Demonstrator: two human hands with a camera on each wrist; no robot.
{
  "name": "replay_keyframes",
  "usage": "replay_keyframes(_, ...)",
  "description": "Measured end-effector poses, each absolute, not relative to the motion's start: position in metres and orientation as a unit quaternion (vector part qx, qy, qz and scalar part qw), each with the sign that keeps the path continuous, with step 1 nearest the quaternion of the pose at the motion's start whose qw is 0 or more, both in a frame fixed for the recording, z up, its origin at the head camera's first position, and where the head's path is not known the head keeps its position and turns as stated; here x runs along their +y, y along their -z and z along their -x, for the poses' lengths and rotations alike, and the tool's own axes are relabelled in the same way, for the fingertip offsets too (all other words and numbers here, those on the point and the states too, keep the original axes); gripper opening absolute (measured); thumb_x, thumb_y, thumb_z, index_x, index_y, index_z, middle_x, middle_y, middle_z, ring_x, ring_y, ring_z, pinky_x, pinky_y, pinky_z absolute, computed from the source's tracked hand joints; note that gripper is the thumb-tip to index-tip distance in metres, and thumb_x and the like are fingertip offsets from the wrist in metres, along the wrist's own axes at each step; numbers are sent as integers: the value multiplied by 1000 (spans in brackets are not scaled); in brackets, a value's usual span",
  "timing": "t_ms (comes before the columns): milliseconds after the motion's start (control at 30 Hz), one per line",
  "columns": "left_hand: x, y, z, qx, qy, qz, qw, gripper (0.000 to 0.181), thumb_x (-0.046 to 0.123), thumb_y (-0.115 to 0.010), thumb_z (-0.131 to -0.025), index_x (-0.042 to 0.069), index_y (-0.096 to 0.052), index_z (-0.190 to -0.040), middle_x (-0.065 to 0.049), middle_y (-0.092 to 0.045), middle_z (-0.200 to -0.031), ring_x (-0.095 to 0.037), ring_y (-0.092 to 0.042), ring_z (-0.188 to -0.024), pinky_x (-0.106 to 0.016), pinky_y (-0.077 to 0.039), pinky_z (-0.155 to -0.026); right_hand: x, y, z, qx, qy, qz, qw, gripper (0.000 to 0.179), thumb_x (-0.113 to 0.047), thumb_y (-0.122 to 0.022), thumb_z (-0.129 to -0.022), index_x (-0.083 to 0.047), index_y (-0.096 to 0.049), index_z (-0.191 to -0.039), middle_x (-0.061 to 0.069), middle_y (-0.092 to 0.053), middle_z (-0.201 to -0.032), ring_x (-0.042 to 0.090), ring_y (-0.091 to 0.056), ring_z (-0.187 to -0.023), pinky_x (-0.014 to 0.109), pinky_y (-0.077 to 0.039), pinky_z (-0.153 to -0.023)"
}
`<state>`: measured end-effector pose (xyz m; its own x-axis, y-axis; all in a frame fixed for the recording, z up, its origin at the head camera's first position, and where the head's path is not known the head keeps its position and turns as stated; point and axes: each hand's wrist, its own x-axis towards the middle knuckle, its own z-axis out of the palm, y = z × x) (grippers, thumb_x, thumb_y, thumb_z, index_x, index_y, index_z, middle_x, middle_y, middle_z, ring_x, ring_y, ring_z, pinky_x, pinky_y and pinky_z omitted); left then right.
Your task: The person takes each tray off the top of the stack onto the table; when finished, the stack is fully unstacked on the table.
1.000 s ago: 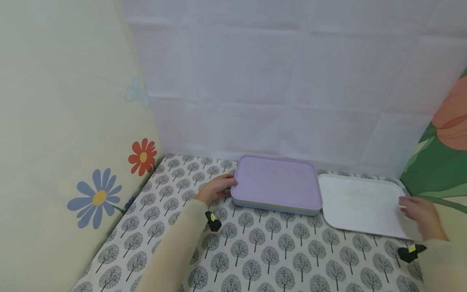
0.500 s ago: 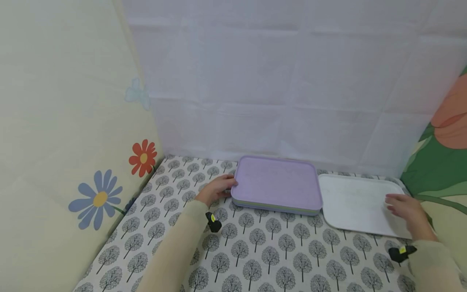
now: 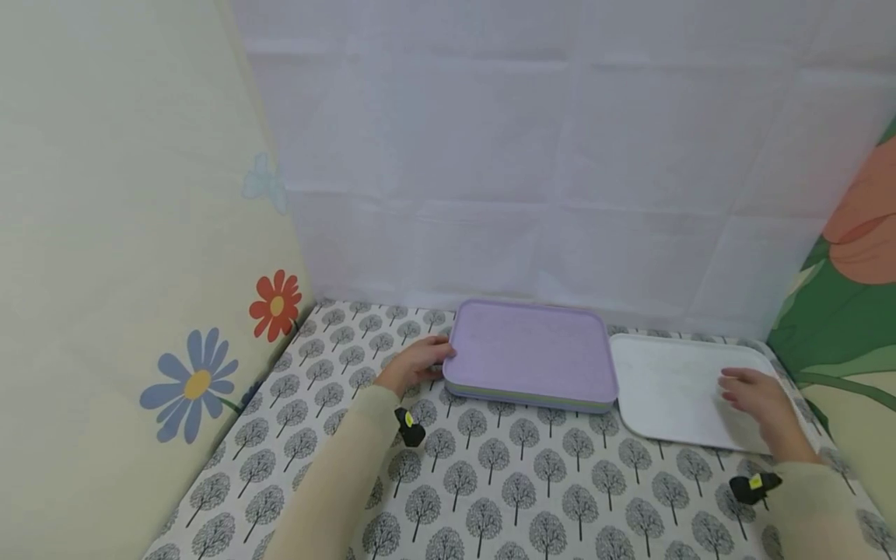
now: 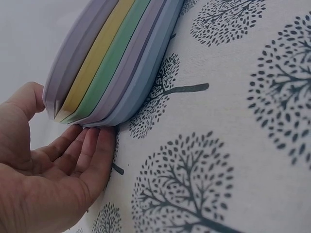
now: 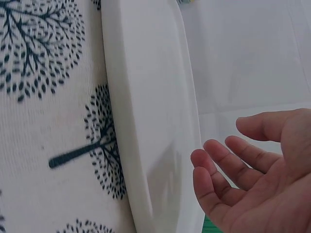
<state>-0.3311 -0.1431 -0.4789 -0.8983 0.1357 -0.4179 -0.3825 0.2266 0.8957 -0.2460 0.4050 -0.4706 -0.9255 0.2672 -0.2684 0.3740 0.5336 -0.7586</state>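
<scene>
A stack of several pastel trays lies on the patterned cloth, with a lilac tray (image 3: 530, 346) on top. From the side, the left wrist view shows a yellow tray (image 4: 87, 75), a green tray (image 4: 109, 68), another lilac tray and a blue tray (image 4: 146, 77) below it. My left hand (image 3: 418, 362) touches the stack's left end, thumb at the top rim and fingertips against the lower edges. To the right lies a white tray (image 3: 675, 389). My right hand (image 3: 759, 397) hovers over its right part, fingers loosely bent and holding nothing.
Black-on-white tree-print cloth (image 3: 483, 498) covers the table. A white sheet (image 3: 448, 155) hangs behind the trays. On the left is a cream wall panel (image 3: 140, 233) with flowers; a floral panel (image 3: 850, 311) stands on the right.
My right hand has moved left, from the white tray's right edge to above its surface. My left hand and the stack of trays stay in place.
</scene>
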Motion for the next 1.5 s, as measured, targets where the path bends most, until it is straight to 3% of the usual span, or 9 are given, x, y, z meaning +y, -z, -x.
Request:
replay_keyframes(133, -143, 479, 330, 755, -617, 80, 208, 68, 16, -62, -96, 2, -33, -156, -24, -47, -148, -36, -49, -135, -47, -45, -111, 395, 471, 249, 873, 448, -183, 62, 60, -23, -45, -104, 14, -32, -149, 39, -40, -146, 46, -54, -122, 44, -55, -91)
replay_keyframes(233, -143, 479, 330, 754, -618, 79, 207, 68, 17, -62, -96, 2, -33, -156, -24, -47, -148, -35, -49, -135, -47, -44, -112, 388, 469, 250, 873, 449, -182, 63, 59, -22, -44, -104, 14, -31, -150, 39, -40, -146, 47, -53, -123, 47, -53, -95)
replay_keyframes(767, -144, 479, 330, 757, -615, 80, 207, 69, 18, -63, -95, 3, -34, -156, -23, -46, -150, -35, -48, -136, -47, -44, -112, 353, 471, 254, 873, 446, -187, 66, 56, -21, -46, -105, 9, -34, -151, 36, -44, -145, 44, -54, -123, 48, -52, -98)
replay_keyframes(1000, -144, 480, 330, 758, -613, 80, 207, 68, 18, -63, -96, 2, -34, -156, -23, -47, -149, -35, -48, -136, -47, -45, -112, 335, 472, 258, 864, 448, -215, 82, 56, -19, -47, -104, 3, -34, -153, 32, -45, -146, 41, -54, -125, 34, -53, -79)
replay_keyframes(1233, -143, 479, 329, 756, -615, 83, 208, 65, 18, -62, -97, 3, -36, -155, -22, -48, -149, -35, -49, -136, -46, -45, -111, 321, 472, 258, 863, 458, -192, 87, 55, -19, -48, -104, 4, -35, -152, 32, -47, -145, 40, -56, -123, 44, -53, -96)
replay_keyframes(1500, -143, 479, 330, 755, -617, 85, 207, 64, 18, -62, -96, 4, -38, -154, -22, -49, -147, -34, -51, -134, -46, -46, -111, 311, 476, 257, 868, 470, -143, 80, 54, -20, -49, -103, 6, -39, -150, 33, -50, -141, 39, -60, -119, 44, -54, -97)
